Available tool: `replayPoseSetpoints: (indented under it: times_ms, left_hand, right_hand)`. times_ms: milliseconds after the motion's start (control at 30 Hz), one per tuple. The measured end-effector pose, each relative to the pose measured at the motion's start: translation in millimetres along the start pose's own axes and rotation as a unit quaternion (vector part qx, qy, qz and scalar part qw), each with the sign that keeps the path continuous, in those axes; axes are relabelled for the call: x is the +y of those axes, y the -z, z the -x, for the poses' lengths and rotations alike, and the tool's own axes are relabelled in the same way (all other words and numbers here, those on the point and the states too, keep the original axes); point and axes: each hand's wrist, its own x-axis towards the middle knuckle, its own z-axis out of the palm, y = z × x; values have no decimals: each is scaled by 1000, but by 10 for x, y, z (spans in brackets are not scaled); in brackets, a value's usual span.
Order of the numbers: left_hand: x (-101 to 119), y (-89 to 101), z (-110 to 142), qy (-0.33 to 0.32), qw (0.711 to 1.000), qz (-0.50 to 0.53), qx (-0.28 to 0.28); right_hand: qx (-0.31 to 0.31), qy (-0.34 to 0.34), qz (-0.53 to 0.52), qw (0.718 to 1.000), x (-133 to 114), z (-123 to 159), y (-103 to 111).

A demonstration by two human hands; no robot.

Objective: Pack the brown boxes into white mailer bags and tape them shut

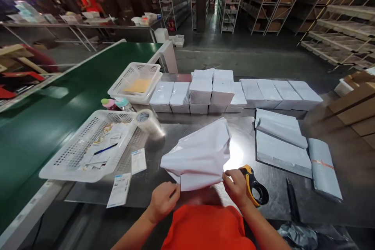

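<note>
White poly mailer bag [199, 156]: held at its near edge by left hand [162, 200] and right hand [236, 187], both pinched shut on it, above the metal surface [146, 187]. Right of the bag, a tape dispenser [254, 187] and flat mailers [281, 148] are laid; left of it, a white basket [67, 164] and loose labels [119, 189].

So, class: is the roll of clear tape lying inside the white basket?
No, the roll of clear tape rests on the metal table just beyond the white basket.

Steel table [164, 140]: two baskets [88, 144], tape roll [148, 121], labels [119, 189], white box stacks [211, 91], mailer bags [281, 140], tape dispenser [253, 187], pen [291, 197].
</note>
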Motion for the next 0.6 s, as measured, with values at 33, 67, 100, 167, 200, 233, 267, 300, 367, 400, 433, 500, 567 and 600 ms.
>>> replayPoseSetpoints:
  times_ms: [33, 67, 100, 167, 200, 233, 267, 300, 367, 400, 433, 500, 567, 600]
  left_hand:
    - [17, 10, -7, -2, 1000, 3, -4]
    - [35, 20, -5, -3, 1000, 10, -12]
    - [54, 26, 6, -5, 1000, 19, -17]
    - [90, 26, 46, -9, 999, 37, -25]
    - [106, 19, 67, -7, 999, 40, -30]
    - [119, 9, 82, -4, 999, 39, -34]
    - [129, 0, 87, 0, 999, 35, -38]
    - [137, -6, 81, 3, 999, 29, -44]
    - [145, 1, 31, 7, 998, 18, -68]
    - [145, 17, -8, 11, 996, 12, -84]
    - [142, 40, -49, 18, 994, 6, -106]
    - [131, 94, -119, 36, 988, 3, -153]
    - [113, 131, -146, 49, 980, 22, -191]
    - [102, 133, -140, 54, 978, 35, -199]
  right_hand:
    - [-4, 3, -1, 1000, 10, -1, -3]
    - [-8, 6, -1, 1000, 18, -3, 5]
    - [-11, 10, -1, 1000, 25, -5, 21]
    - [-14, 16, -3, 1000, 37, -8, 61]
    - [-19, 20, -5, 1000, 42, -9, 77]
    - [-26, 26, -8, 999, 48, -9, 87]
    - [-36, 32, -10, 999, 54, -10, 89]
    - [-45, 38, -12, 998, 62, -9, 84]
    - [-57, 46, -14, 997, 81, -9, 58]
    - [-61, 47, -15, 997, 90, -9, 42]
    - [-67, 48, -19, 996, 99, -9, 29]
    - [-85, 48, -31, 995, 112, -5, 17]
    - [-109, 51, -44, 992, 121, 3, 24]
    - [-119, 52, -48, 990, 123, 8, 32]
